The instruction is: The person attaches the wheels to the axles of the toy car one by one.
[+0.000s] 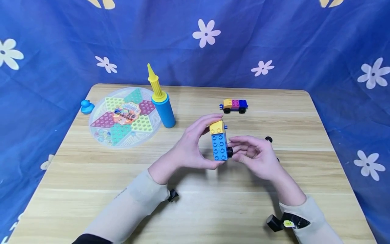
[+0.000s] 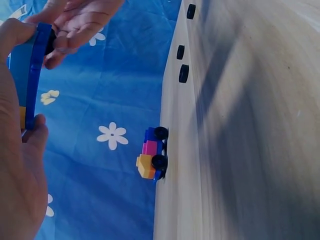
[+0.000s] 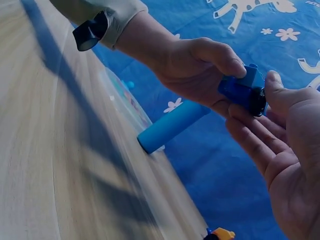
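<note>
Our left hand (image 1: 190,149) grips the blue-and-yellow brick car body (image 1: 219,141) above the table, fingers curled round it. Just right of those fingers, our right hand (image 1: 256,156) presses a black wheel (image 1: 230,151) on with nearly straight fingers. Off-centre pressure could pop the wheel loose, we judge.

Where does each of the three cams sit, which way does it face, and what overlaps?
Head: above, looking forward and down at the table; both forearms show, left hand gripping the block car, right hand at its black wheel.
Left wrist: looks along the table edge past the left hand; shows the finished car.
Right wrist: looks toward both hands and the blue pump.
Shared: the held block car appears in all three.
</note>
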The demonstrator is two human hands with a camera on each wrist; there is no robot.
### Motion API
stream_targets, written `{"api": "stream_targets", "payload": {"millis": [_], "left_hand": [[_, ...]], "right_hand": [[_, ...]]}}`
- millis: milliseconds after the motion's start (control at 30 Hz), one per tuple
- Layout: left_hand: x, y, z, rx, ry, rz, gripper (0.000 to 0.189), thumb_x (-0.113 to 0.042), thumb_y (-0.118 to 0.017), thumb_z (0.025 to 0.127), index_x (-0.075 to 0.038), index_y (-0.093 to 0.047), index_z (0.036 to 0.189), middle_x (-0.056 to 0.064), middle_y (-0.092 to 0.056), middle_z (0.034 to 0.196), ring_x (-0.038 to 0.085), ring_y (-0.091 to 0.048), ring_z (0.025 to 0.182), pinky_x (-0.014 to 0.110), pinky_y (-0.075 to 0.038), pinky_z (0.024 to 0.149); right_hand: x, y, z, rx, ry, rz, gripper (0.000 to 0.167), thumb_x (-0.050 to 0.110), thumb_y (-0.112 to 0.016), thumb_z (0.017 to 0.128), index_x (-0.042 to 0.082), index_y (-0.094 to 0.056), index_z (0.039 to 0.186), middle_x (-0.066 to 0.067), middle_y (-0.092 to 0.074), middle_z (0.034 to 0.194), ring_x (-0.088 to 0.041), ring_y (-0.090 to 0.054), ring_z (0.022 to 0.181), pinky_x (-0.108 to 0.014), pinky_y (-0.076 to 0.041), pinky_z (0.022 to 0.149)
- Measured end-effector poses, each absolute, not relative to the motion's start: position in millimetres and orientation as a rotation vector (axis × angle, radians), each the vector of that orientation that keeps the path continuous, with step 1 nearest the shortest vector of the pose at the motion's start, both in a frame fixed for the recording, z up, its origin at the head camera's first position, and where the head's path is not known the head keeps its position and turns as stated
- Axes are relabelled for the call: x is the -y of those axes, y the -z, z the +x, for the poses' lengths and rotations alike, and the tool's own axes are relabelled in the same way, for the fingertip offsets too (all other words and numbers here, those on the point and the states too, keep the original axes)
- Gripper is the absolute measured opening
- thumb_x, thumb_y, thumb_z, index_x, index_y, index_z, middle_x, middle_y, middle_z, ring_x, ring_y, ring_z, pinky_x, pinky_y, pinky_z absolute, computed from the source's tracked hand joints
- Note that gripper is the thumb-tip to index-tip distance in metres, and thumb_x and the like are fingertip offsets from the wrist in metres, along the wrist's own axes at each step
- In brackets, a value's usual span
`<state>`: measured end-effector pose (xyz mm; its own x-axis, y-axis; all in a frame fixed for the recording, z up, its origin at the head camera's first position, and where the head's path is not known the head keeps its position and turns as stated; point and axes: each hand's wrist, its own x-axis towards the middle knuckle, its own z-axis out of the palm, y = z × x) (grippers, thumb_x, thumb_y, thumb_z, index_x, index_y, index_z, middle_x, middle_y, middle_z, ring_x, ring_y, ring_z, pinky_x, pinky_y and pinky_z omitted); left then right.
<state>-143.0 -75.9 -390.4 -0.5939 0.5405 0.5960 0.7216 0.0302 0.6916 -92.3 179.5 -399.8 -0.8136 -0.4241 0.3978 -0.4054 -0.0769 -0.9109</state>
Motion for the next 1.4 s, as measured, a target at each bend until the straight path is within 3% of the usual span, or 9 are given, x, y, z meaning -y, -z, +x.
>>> {"api": "stream_targets", "payload": {"millis": [167,333,600,1400], "left_hand": [[76.0,389.4,-142.8,2.160,1.583,-1.299,0.111,-0.026,-0.103,0.061,-0.004,-0.046,0.154,0.008,-0.045,0.160,0.025,-0.051,0.140,0.042,-0.049,0.111],[77.8,390.0,-142.1,2.189,1.575,-1.280,0.110,-0.025,-0.102,0.062,-0.004,-0.045,0.154,0.008,-0.046,0.160,0.024,-0.051,0.140,0.041,-0.048,0.112],[79.7,389.0,-141.6,2.222,1.579,-1.259,0.110,-0.026,-0.103,0.063,-0.006,-0.045,0.155,0.005,-0.045,0.160,0.023,-0.050,0.142,0.040,-0.047,0.113],[82.8,389.2,-145.3,2.342,1.553,-1.285,0.115,-0.023,-0.099,0.069,-0.009,-0.033,0.162,0.004,-0.037,0.164,0.019,-0.049,0.139,0.038,-0.042,0.118]], "right_hand": [[-179.6,401.1,-90.5,-2.190,2.031,-0.909,0.034,-0.014,-0.079,0.088,-0.014,-0.070,0.121,-0.018,-0.077,0.108,-0.025,-0.078,0.090,-0.039,-0.065,0.075],[-178.3,402.1,-91.7,-2.199,2.035,-0.979,0.042,-0.027,-0.075,0.081,-0.009,-0.074,0.120,-0.020,-0.075,0.115,-0.028,-0.076,0.099,-0.042,-0.064,0.079],[-177.0,401.1,-92.4,-2.225,1.999,-0.973,0.040,-0.023,-0.077,0.084,-0.011,-0.072,0.122,-0.019,-0.076,0.114,-0.025,-0.078,0.091,-0.039,-0.065,0.075],[-173.4,398.1,-96.0,-2.245,2.009,-0.989,0.046,-0.027,-0.079,0.078,-0.007,-0.074,0.119,-0.019,-0.075,0.115,-0.027,-0.075,0.097,-0.040,-0.064,0.082]]}}
